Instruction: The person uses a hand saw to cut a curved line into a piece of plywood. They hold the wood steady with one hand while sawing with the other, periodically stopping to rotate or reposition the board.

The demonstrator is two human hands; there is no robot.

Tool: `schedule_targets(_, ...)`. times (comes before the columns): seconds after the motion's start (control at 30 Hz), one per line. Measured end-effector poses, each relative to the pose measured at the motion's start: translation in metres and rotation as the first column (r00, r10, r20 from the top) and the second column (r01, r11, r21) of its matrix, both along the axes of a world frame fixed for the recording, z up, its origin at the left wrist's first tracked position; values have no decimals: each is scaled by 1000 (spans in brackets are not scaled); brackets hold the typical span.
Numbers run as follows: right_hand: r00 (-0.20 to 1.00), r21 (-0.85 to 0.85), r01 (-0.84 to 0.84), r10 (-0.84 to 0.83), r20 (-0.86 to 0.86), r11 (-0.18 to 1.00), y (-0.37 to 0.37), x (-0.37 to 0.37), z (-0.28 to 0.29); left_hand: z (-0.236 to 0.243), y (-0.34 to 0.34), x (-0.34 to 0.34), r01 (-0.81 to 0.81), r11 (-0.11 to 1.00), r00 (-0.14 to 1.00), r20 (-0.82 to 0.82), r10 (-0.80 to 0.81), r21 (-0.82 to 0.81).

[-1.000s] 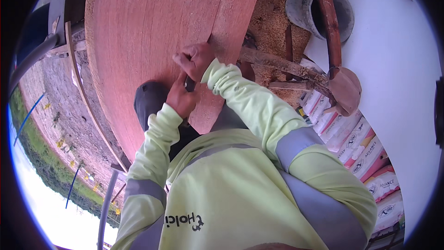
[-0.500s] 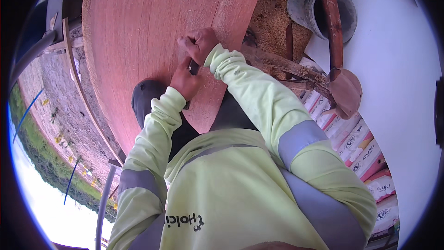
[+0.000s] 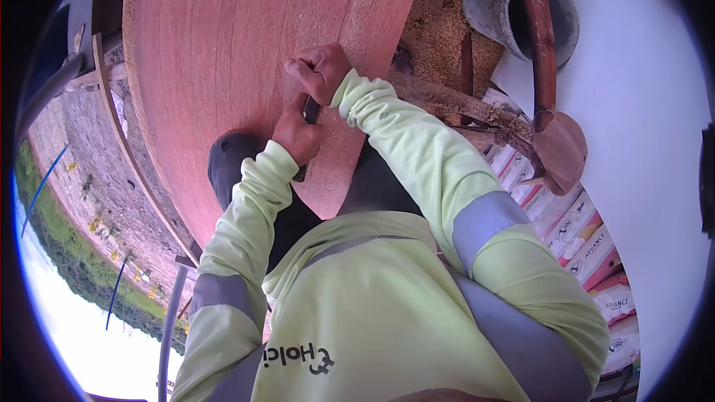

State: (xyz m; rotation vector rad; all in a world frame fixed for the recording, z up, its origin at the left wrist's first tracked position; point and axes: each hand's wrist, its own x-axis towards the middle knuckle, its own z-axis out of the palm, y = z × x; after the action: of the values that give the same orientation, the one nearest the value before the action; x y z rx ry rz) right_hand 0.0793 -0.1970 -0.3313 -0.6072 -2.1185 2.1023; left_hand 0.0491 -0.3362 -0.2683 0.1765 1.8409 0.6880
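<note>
Marking or scoring the reddish wooden board (image 3: 223,52), by the look of it, head view only. Left hand (image 3: 296,134) closed around a dark slim tool (image 3: 310,113), kind too small to tell, tip hidden between both hands. Right hand (image 3: 322,71) curled, fingers pressed on the board face just above the tool, bracing. Board filling upper left and centre of frame, its right edge running down from top centre past the right wrist.

Next move probably calls for steady pressure along the grain with the right hand sliding ahead as guide; judgement only.

Edges: board's right edge close to the right hand, little margin there. Plenty of bare board up and left. Right of frame crowded: grey bucket (image 3: 521,15) at top, rusty shovel (image 3: 555,141) below it, stacked printed sacks (image 3: 588,253) at lower right. Sawdust (image 3: 439,22) beside the bucket.
</note>
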Motion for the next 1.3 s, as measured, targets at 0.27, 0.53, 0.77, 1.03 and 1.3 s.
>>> schedule_targets(0.27,962,-16,-95,88,-259,995,-92,46,147,194,-76,28,93,951,971,239,-21,-296)
schedule_targets(0.53,992,75,-17,27,-126,997,-20,14,-5,16,4,2,-60,998,995,82,62,-30)
schedule_targets(0.77,968,1,-151,148,-200,989,-90,54,137,182,-73,36,55,968,979,203,-5,-246)
schedule_targets(1.03,989,34,43,-37,-146,998,-12,8,-10,22,5,5,-45,994,986,158,60,-97)
schedule_targets(1.3,973,-8,-50,47,-224,999,-85,52,121,167,-67,35,41,990,987,160,-18,-137)
